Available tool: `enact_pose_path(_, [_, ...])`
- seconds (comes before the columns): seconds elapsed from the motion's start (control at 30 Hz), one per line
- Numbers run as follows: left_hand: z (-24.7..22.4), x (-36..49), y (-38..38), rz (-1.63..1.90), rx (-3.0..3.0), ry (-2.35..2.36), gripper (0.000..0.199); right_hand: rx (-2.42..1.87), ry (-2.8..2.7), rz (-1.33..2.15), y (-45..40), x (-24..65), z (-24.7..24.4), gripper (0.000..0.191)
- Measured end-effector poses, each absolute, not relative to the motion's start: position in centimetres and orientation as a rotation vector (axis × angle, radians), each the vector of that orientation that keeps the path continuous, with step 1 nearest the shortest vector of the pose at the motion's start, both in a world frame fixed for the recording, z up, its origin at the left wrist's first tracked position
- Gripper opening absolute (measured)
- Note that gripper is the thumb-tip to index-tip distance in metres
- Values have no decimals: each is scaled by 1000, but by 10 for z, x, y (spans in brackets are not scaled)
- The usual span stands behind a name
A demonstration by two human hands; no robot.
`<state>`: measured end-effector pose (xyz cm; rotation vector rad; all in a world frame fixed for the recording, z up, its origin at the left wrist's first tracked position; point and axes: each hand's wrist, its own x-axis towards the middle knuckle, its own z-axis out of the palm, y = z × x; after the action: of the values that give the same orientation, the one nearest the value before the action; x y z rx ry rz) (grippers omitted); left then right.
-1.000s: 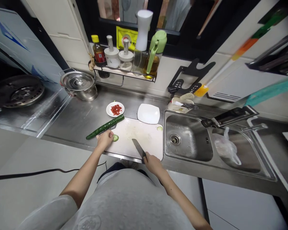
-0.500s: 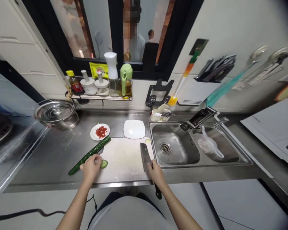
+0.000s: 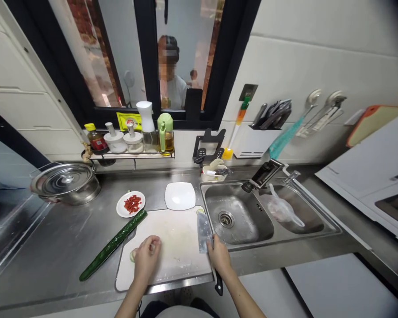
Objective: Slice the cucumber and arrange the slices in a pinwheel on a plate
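In the head view, my right hand (image 3: pixel 219 255) grips the handle of a cleaver (image 3: pixel 204 230), whose broad blade lies at the right edge of the white cutting board (image 3: pixel 172 240). My left hand (image 3: pixel 147 258) is over the left part of the board with its fingers curled together. Whether anything small sits in those fingers is hidden. Pale green cucumber pieces (image 3: pixel 132 255) show just left of this hand. A long dark green cucumber (image 3: pixel 112 246) lies slanted, mostly on the counter, its upper end by the board's corner. One cucumber end piece (image 3: pixel 200 210) sits at the board's top right corner.
Behind the board are a plate of small red pieces (image 3: pixel 131 204) and a white square plate (image 3: pixel 180 196). A double sink (image 3: pixel 239 236) with a bagged item (image 3: pixel 283 207) adjoins on the right. A lidded steel pot (image 3: pixel 66 183) stands left. Seasoning bottles line a rack (image 3: pixel 132 155).
My left hand has moved right, away from the cucumber and past the cut pieces, over the board. The cleaver stays in my right hand, its blade now catching more light. The view has shifted.
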<state>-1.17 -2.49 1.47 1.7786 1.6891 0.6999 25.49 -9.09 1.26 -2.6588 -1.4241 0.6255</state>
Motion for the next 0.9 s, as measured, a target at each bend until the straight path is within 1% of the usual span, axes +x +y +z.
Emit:
enact_pose_path(0.2, [8, 11, -31, 764, 1765, 1571, 31, -2823, -1595, 556, -84, 249, 20, 31])
enact_pose_path(0.4, [5, 13, -32, 774, 1772, 1574, 35, -2832, -1586, 537, -63, 266, 32, 31])
enact_pose_path(0.5, [0, 9, -33, 754, 1764, 1594, 35, -2716, -1534, 527, -25, 284, 42, 33])
enact_pose_path(0.63, [-6, 3, -37, 738, 1730, 1600, 36, -2554, -1503, 577, 51, 302, 45, 34])
enact_pose_path(0.77, [-9, -3, -44, 745, 1707, 1626, 40, -2521, -1388, 712, 116, 307, 34, 31])
enact_pose_path(0.9, [-11, -11, -48, 744, 1680, 1651, 41, -2521, -1294, 847, 148, 303, 17, 25])
